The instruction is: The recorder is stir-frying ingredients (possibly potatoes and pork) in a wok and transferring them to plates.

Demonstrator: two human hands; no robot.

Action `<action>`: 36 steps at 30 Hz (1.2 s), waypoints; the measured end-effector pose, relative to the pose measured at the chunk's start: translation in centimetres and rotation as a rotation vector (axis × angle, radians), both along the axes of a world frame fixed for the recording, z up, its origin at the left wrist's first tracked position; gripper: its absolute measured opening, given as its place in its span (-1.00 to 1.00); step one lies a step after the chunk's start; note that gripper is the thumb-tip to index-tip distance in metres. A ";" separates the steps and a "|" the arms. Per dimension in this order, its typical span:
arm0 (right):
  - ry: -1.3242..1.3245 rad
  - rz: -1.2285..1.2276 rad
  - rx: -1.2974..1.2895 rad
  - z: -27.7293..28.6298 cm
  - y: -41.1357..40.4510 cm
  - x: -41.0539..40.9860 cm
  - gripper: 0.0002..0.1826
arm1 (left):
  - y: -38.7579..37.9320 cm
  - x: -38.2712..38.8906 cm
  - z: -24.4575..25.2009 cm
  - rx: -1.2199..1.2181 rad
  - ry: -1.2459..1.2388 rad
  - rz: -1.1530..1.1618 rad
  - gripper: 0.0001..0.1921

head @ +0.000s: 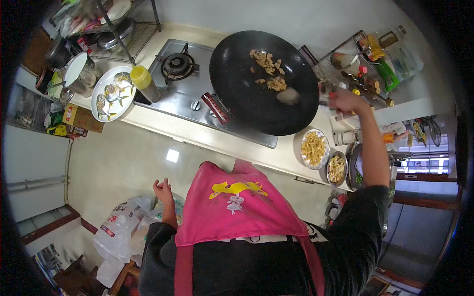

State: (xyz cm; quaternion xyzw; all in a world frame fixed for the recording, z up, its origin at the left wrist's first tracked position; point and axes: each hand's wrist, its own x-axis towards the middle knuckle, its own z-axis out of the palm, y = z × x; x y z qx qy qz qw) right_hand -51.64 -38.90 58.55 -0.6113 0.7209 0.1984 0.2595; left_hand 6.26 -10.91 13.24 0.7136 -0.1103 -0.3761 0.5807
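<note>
A large black wok (240, 85) sits over the right side of a steel gas stove (166, 100), its red side handle towards me. Browned meat pieces (266, 62) lie in the wok in loose clumps. My right hand (344, 101) is closed at the wok's right rim on the handle of a spatula or ladle, whose blurred head (288, 96) is inside the wok beside the meat. Low on the left, away from the counter, my left hand (163, 188) hangs with nothing in it, its fingers partly curled and apart.
Left of the stove stand a squeeze bottle (150, 87) and an oval plate of fish (97, 88). On the right are a bowl of yellow strips (314, 149), a metal bowl of chopped food (336, 168) and a rack of bottles (364, 79). Plastic bags (122, 222) lie behind my left hand.
</note>
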 end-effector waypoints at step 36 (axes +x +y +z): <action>-0.109 0.104 -0.512 -8.5 10.1 8.5 -0.49 | -7.1 -6.2 7.0 -0.156 -0.048 -0.240 -0.72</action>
